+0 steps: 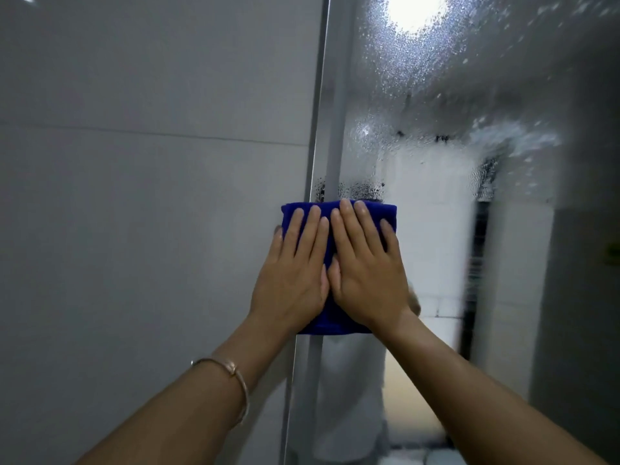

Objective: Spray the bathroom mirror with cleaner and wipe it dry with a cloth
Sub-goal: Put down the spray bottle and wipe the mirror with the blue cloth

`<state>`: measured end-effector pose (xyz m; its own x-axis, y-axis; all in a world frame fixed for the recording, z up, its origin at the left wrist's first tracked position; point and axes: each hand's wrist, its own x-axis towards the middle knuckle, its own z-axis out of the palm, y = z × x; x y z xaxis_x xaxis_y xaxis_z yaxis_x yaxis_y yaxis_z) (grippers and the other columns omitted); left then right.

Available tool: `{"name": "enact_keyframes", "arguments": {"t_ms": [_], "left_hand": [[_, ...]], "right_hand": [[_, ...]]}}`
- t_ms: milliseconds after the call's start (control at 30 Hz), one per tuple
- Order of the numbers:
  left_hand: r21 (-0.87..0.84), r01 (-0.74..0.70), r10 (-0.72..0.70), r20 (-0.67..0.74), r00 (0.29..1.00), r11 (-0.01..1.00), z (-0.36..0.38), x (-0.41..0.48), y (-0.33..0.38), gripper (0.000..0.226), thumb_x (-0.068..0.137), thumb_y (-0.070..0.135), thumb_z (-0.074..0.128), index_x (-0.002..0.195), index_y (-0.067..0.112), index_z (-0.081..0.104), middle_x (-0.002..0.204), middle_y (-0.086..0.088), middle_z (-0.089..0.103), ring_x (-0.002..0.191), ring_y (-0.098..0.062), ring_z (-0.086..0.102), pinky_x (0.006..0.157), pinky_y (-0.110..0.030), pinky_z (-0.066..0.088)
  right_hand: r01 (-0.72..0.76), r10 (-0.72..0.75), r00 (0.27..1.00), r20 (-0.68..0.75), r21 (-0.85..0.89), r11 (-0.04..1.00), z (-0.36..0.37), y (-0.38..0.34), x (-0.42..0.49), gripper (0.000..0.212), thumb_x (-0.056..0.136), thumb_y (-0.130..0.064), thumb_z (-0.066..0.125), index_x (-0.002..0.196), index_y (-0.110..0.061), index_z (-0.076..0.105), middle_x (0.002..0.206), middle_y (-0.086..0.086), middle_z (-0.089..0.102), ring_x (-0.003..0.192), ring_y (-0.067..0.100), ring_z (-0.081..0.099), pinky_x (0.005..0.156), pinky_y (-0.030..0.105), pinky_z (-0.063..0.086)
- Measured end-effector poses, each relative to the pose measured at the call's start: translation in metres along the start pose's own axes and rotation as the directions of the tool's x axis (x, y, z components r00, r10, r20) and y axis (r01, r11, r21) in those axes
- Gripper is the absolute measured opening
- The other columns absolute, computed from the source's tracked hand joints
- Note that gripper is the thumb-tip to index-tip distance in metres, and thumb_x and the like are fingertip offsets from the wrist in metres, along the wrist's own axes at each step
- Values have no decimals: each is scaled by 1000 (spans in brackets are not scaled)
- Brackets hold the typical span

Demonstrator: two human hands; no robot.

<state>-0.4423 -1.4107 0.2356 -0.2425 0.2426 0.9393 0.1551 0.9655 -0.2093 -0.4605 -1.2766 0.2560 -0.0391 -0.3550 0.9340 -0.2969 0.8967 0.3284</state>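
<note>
A folded blue cloth (337,317) lies flat against the mirror (436,229) at its left edge. My left hand (295,273) and my right hand (365,273) press on it side by side, fingers straight and pointing up. The cloth's left part overlaps the mirror's metal frame (317,129). Above the cloth the glass is covered in spray droplets and foam (412,62); the strip below and to the right of the cloth looks wiped and reflects clearly. The spray bottle is not in view.
A grey tiled wall (151,196) fills the left half. A thin bracelet (231,367) sits on my left wrist. The mirror reflects a bright ceiling light (416,8), a white tiled wall and a doorway.
</note>
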Motion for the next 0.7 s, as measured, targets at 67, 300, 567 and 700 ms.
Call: {"name": "enact_keyframes", "arguments": {"t_ms": [67, 300, 567, 700], "left_hand": [[-36, 51, -52, -25, 998, 998, 3, -6, 9, 58, 94, 26, 27, 145, 2, 13, 152, -19, 22, 141, -35, 20, 109, -52, 33], [-99, 103, -109, -50, 993, 990, 14, -7, 14, 59, 96, 27, 26, 148, 8, 5, 154, -14, 11, 143, -30, 12, 112, -49, 22], [-166, 114, -120, -24, 993, 979, 15, -8, 12, 59, 96, 30, 25, 148, 13, 4, 156, -7, 7, 145, -23, 3, 112, -49, 15], [-285, 98, -104, -7, 995, 954, 10, 20, 4, 58, 97, 33, 21, 148, 15, -1, 156, -5, 2, 145, -23, -4, 115, -43, 13]], "right_hand": [[-12, 12, 1000, -21, 24, 1000, 1, 0, 1, 58, 87, -25, 36, 141, -4, 43, 149, 14, 38, 140, 24, 27, 113, 44, 18], [-48, 48, 999, -2, 35, 998, 1, -1, -14, 53, 93, -23, 35, 144, -7, 35, 152, 11, 29, 142, 24, 21, 114, 47, 17], [-142, 145, 989, -28, 97, 985, 8, -5, -23, 53, 97, -26, 31, 146, -7, 26, 153, 8, 22, 144, 21, 17, 117, 42, 9], [-63, 68, 996, -50, 99, 993, 6, 12, 9, 53, 96, -28, 31, 145, -8, 33, 152, 11, 30, 142, 23, 24, 115, 45, 17]]}}
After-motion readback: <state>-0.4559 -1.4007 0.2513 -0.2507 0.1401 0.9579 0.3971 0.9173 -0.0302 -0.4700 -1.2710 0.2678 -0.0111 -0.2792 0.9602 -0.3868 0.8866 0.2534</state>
